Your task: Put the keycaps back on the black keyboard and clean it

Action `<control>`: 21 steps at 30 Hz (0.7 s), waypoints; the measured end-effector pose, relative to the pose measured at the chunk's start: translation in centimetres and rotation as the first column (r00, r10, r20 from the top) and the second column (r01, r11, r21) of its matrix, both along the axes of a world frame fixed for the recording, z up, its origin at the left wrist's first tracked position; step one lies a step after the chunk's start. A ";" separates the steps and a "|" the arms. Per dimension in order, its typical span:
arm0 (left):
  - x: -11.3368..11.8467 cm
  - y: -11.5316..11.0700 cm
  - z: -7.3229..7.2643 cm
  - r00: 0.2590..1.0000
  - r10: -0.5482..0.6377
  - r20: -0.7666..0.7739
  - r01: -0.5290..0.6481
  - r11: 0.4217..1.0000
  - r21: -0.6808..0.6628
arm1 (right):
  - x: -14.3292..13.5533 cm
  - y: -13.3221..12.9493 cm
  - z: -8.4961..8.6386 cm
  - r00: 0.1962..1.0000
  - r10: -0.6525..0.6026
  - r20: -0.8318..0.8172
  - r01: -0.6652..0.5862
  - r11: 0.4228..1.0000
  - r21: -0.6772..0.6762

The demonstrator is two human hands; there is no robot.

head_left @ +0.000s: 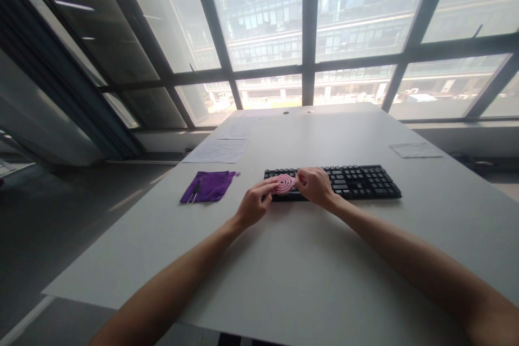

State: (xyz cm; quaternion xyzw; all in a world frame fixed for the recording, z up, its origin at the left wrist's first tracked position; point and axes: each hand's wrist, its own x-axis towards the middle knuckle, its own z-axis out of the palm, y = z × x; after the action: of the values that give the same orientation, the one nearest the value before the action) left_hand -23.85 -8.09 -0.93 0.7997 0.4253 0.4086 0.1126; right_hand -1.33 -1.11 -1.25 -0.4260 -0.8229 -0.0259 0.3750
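Note:
A pink round object with spiral rings and bristles along its lower edge, like a small brush point(284, 184), is held over the left part of a black keyboard point(351, 181). My left hand point(255, 203) pinches its left side between fingers and thumb. Closed around its short handle on the right is my right hand point(315, 185), which hides part of the keys. Whether the bristles touch the keys cannot be made out.
Left of the keyboard lies a purple cloth pouch point(213, 186) with a dark, two-pronged tool point(196, 190) on it. Papers point(217, 150) lie at the table's point(279, 270) left edge, and a flat translucent sheet point(417, 150) at the right. Large windows stand behind.

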 end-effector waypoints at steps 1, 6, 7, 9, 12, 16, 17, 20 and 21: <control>0.0 0.0 0.0 1.000 -0.003 0.001 0.003 1.000 0.001 | 0.0 0.0 0.0 1.000 0.006 0.001 -0.006 1.000 -0.001; 0.0 0.0 0.1 1.000 -0.002 -0.004 0.002 1.000 0.005 | 0.0 0.0 0.1 1.000 0.022 0.013 -0.022 1.000 -0.004; 0.0 0.0 0.1 1.000 -0.002 -0.005 0.002 1.000 0.004 | 0.1 0.0 0.1 1.000 0.015 0.014 -0.015 1.000 -0.006; 0.0 0.0 0.1 1.000 0.000 -0.005 0.000 1.000 0.001 | 0.1 0.0 0.2 1.000 0.002 0.015 -0.001 1.000 -0.012; 0.0 0.0 0.0 1.000 -0.001 -0.005 0.001 1.000 -0.003 | 0.1 0.0 0.2 1.000 -0.001 0.013 0.001 1.000 -0.016; 0.0 0.0 0.1 1.000 -0.002 -0.004 0.002 1.000 -0.004 | 0.2 0.1 0.2 1.000 -0.003 0.012 0.004 1.000 -0.024; 0.0 0.0 0.1 1.000 -0.002 -0.003 0.002 1.000 -0.003 | 0.2 0.1 0.2 1.000 -0.007 0.012 0.008 1.000 -0.027; 0.1 -0.1 0.1 1.000 -0.006 -0.004 0.006 1.000 -0.005 | 0.5 0.4 0.3 1.000 -0.017 0.010 0.017 1.000 -0.024; 0.1 -0.1 0.1 1.000 -0.006 -0.006 0.006 1.000 -0.006 | 0.5 0.4 0.3 1.000 -0.019 0.008 0.020 1.000 -0.019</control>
State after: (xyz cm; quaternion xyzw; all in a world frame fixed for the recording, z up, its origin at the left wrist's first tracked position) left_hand -23.78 -8.20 -0.84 0.8017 0.4245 0.4048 0.1147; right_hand -0.80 -0.67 -0.94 -0.4374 -0.8204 -0.0234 0.3676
